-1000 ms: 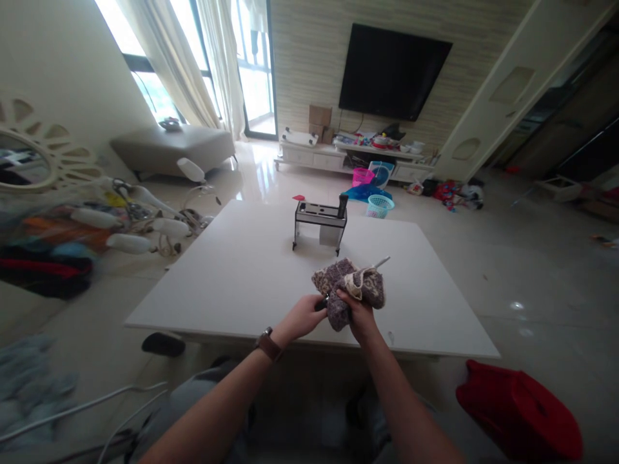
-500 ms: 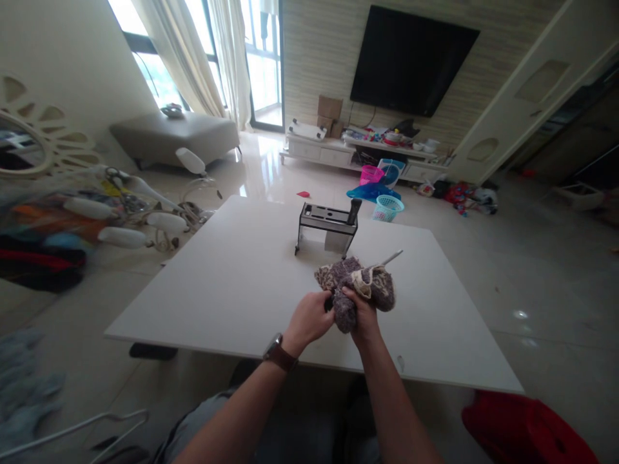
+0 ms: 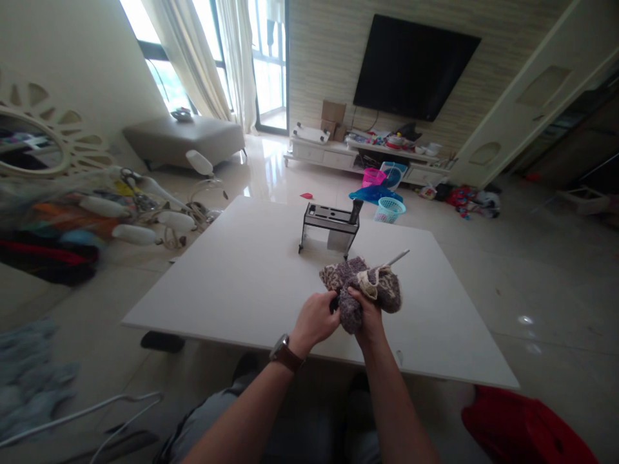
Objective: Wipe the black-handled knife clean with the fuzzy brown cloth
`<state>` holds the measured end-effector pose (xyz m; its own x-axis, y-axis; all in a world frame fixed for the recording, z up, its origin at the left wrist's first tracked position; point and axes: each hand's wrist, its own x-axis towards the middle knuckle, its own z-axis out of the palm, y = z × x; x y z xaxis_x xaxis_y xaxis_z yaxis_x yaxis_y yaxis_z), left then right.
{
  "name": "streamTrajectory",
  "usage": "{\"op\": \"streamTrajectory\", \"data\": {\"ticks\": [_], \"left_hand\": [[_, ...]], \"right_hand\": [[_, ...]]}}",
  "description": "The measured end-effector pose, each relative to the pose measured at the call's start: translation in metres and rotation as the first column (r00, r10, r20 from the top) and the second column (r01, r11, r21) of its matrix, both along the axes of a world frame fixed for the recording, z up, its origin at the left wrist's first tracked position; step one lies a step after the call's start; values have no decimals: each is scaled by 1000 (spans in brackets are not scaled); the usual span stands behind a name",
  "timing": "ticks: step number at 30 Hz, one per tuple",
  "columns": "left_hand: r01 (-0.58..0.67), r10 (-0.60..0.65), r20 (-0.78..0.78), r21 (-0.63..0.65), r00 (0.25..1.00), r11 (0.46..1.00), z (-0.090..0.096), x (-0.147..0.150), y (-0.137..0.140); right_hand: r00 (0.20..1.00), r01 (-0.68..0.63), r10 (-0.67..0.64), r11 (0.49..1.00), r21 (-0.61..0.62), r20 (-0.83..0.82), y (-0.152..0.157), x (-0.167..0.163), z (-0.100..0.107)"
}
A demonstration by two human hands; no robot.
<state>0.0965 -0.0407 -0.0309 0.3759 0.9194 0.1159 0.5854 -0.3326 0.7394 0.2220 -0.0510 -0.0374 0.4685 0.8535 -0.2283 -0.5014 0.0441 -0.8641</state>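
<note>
My right hand (image 3: 367, 314) grips a mottled purple-brown cloth (image 3: 360, 287) bunched around a knife, whose thin metal blade tip (image 3: 399, 258) pokes out to the upper right. My left hand (image 3: 315, 319), with a watch on its wrist, is closed on the dark knife handle (image 3: 333, 301) at the cloth's left edge. Both hands hover over the near part of the white table (image 3: 242, 277). Beyond them stands a metal knife rack (image 3: 329, 225) with one black-handled knife (image 3: 355, 210) in it.
A red stool (image 3: 522, 432) sits at the lower right beside the table. Cluttered lamp parts and cloths (image 3: 120, 219) lie on the floor to the left. Small baskets (image 3: 389, 207), a TV stand (image 3: 358, 154) and a grey bench (image 3: 184, 138) stand farther back.
The view has shifted slightly; my hands, still on the cloth and handle, now sit a little to the right. Their grip looks unchanged.
</note>
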Motion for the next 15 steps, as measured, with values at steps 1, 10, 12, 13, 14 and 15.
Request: {"op": "streamTrajectory", "data": {"ticks": [1,10,12,13,14,15], "left_hand": [[4,-4,7,-4,1000,1000,0,0,-1],[8,-8,13,-1,1000,1000,6,-1,-4],[5,-5,22,-2,1000,1000,4,0,-3],[3,-3,27,-4,1000,1000,3,0,-2],[1,-1,32,-7,999,1000,1,0,-1],[2,-1,39,-10,999,1000,-1,1,-1]], "right_hand": [[1000,-1,1,1000,2,10,-1,0,1],[999,-23,23,1000,-12,-24,-3,2,6],[1000,-24,24,1000,-10,-17,-1,3,6],[1000,-19,19,1000,-10,-15,0,3,5],[1000,-14,14,1000,-13,-16,0,3,4],[1000,-10,10,1000,-19,-20,1,3,4]]}}
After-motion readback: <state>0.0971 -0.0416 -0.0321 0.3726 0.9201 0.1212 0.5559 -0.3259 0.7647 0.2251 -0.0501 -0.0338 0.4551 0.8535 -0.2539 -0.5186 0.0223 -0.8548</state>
